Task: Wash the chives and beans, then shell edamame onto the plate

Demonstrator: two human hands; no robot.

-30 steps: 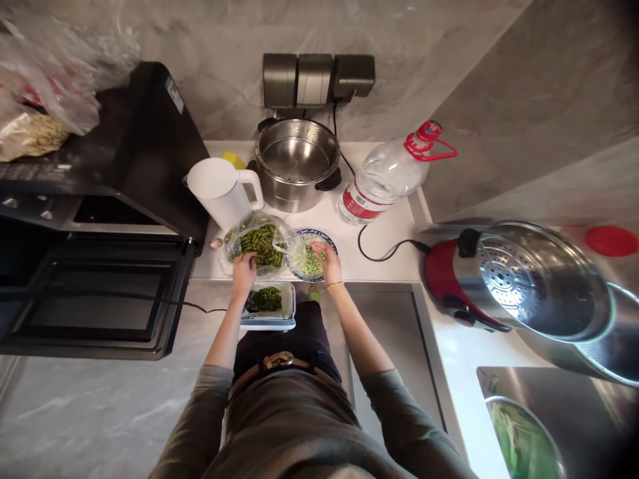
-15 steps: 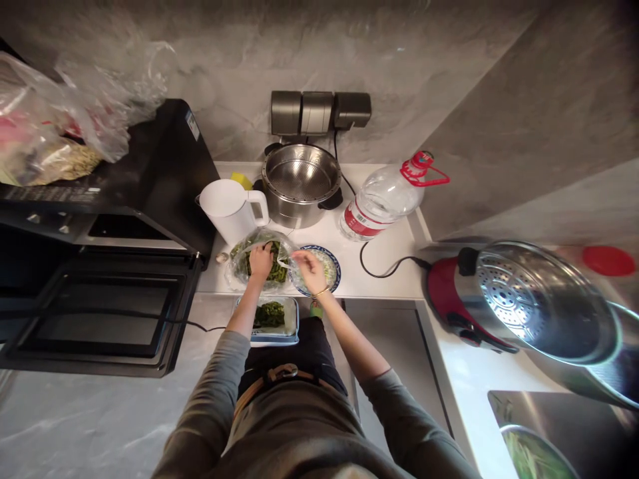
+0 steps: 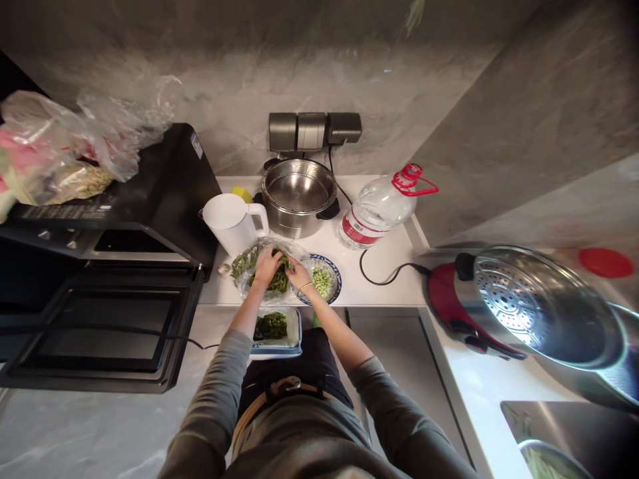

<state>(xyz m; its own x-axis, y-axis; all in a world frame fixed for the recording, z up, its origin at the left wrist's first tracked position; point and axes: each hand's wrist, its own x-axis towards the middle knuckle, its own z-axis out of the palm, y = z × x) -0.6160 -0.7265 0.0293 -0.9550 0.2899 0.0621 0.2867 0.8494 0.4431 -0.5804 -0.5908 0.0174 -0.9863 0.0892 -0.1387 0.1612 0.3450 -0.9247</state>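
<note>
A clear plastic bag (image 3: 241,279) full of what look like green bean pods (image 3: 277,283) lies on the counter. My left hand (image 3: 268,265) is in the bag's opening, its fingers closed on some pods. My right hand (image 3: 298,273) is beside it at the bag's right edge, fingers pinched together at the pods; what exactly sits between the fingertips is hidden. Just right of that hand, a blue-rimmed plate (image 3: 339,283) bears small pale green beans (image 3: 322,282). Below the counter edge, close to my body, a lined container (image 3: 298,332) holds dark green pieces (image 3: 270,326).
A white pitcher (image 3: 227,219) and a steel pot (image 3: 299,219) stand behind the bag. Farther right are a large water bottle (image 3: 372,213) and a red cooker (image 3: 444,299) with its cord. An oven door (image 3: 110,319) hangs lowered on the left.
My right hand has moved left from over the plate to the bag, beside my left hand, uncovering the pale beans. The whole view has shifted slightly.
</note>
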